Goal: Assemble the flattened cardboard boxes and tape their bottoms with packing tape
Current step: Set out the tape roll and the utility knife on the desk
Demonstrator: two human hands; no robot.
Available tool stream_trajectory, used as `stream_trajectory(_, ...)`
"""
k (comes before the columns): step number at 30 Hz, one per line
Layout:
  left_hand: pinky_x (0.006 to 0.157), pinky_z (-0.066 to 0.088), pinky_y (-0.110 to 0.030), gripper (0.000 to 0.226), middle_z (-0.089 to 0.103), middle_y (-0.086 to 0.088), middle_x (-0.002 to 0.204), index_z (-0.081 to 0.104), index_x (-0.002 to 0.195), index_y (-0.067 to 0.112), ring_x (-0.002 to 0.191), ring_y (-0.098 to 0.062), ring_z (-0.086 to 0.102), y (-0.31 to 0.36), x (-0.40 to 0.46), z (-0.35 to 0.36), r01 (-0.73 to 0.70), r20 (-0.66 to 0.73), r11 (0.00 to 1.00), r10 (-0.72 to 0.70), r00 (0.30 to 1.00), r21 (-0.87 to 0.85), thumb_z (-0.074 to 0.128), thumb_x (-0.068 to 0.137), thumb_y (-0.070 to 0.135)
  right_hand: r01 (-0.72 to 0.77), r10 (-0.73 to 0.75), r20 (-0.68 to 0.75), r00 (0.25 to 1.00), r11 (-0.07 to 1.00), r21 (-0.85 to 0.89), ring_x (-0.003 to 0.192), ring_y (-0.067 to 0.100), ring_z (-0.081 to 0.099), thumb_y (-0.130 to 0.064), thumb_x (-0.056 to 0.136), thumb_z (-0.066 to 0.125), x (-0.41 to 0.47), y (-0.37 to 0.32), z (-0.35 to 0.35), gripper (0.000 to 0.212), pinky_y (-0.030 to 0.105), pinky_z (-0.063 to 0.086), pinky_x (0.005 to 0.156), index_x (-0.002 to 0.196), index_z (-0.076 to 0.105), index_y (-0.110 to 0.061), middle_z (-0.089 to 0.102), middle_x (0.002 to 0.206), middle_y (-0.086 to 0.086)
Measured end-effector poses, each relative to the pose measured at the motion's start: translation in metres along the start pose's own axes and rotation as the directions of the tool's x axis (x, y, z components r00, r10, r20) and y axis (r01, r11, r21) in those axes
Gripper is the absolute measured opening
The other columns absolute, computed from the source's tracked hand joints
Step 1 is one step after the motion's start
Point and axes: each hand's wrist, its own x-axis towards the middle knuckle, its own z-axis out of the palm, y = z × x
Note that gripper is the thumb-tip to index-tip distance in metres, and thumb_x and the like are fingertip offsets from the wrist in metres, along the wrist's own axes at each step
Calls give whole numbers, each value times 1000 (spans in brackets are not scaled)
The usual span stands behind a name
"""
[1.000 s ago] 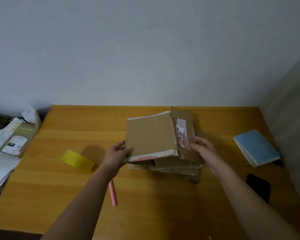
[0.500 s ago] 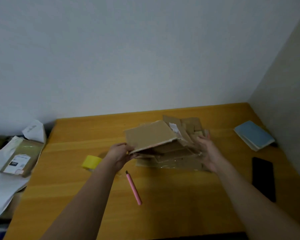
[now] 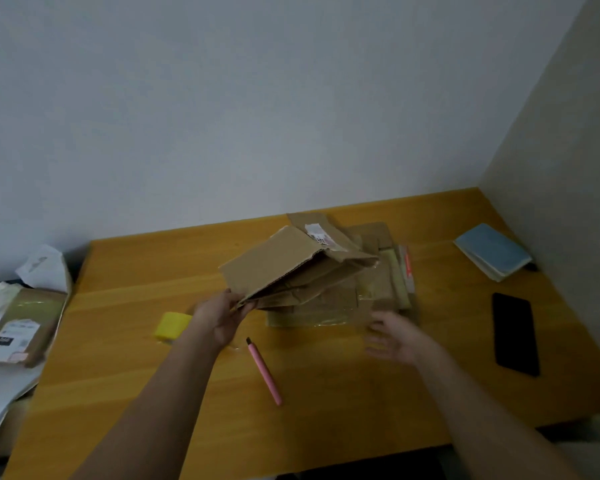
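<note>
A flattened brown cardboard box (image 3: 274, 261) is tilted up off the pile, its near left corner gripped by my left hand (image 3: 222, 315). Beneath it lie several more flattened boxes (image 3: 368, 299) on the wooden table (image 3: 136, 282), some with clear tape and a red-and-white strip along the right side. My right hand (image 3: 395, 337) hovers with fingers spread at the pile's near right corner, holding nothing. A yellow roll of packing tape (image 3: 172, 325) sits just left of my left wrist.
A pink pen-like cutter (image 3: 264, 370) lies between my forearms. A black phone (image 3: 515, 332) and a blue notebook (image 3: 492, 251) lie at the right, near the side wall. Beyond the table's left edge sit a labelled parcel (image 3: 18, 327) and white papers.
My left hand has lifted the top box higher and tilted it. My right hand has let go of the pile's right side and drawn back toward me, fingers spread. The camera has swung.
</note>
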Motion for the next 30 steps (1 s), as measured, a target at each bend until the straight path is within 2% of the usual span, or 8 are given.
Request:
stream_trajectory(3,54,58,-23,17,54,-24,116,54,101,-12,97,-34,61,0,-2,5,10,7,999,-9,1000,-49,38,95,-13,77,-78,16,997,996,43,117,17,52,-21,100,49,11,-7,-1,40,45,46,85,140,46,-19,50,140,-3)
stream_trajectory(7,53,55,-22,19,49,-28,129,52,101,-17,121,-39,54,4,-1,9,40,-42,994,-45,998,-99,34,98,-11,190,-190,-10,982,982,12,105,15,56,-18,99,51,16,-33,-2,53,43,46,90,148,32,-27,57,128,-3)
stream_trajectory(12,53,57,-23,18,55,-24,108,51,106,-15,65,-31,67,20,-3,13,-10,-39,995,6,999,-99,37,98,-8,413,-444,-83,892,876,-249,136,26,39,-24,94,62,7,-69,8,68,51,39,109,151,27,-37,31,155,-4)
stream_trajectory(17,48,56,-24,23,51,-27,116,43,119,-10,63,-36,70,44,-10,8,-85,-43,988,80,996,-126,40,97,-9,597,-621,68,781,709,-374,137,19,36,-29,94,61,-15,-102,37,64,51,38,108,145,28,-52,24,158,-12)
stream_trajectory(19,49,56,-25,12,53,-25,104,49,103,-8,56,-33,69,57,-20,7,-104,-18,989,103,995,-109,39,97,-9,636,-665,89,742,656,-407,135,20,38,-30,94,61,-22,-114,49,62,49,40,106,143,30,-53,27,156,-10)
stream_trajectory(25,50,57,-24,17,51,-28,116,52,109,-13,67,-35,71,91,-44,-9,-37,104,999,36,994,8,43,95,-9,684,-762,118,637,487,-544,125,20,49,-20,91,65,-53,-130,63,29,36,43,101,120,67,-25,55,133,-7)
stream_trajectory(28,54,58,-24,17,54,-31,117,56,105,-12,69,-33,72,100,-57,-11,-30,157,999,25,987,31,47,97,-1,670,-774,119,622,449,-591,96,21,63,-25,93,64,-74,-128,60,8,32,49,79,98,70,-25,67,96,-7)
stream_trajectory(30,60,60,-29,30,57,-26,115,56,109,-8,80,-34,71,103,-67,-13,-57,175,996,45,984,65,50,100,19,662,-778,95,621,456,-595,87,29,65,-30,96,59,-88,-125,57,12,37,55,76,90,68,-24,69,94,10)
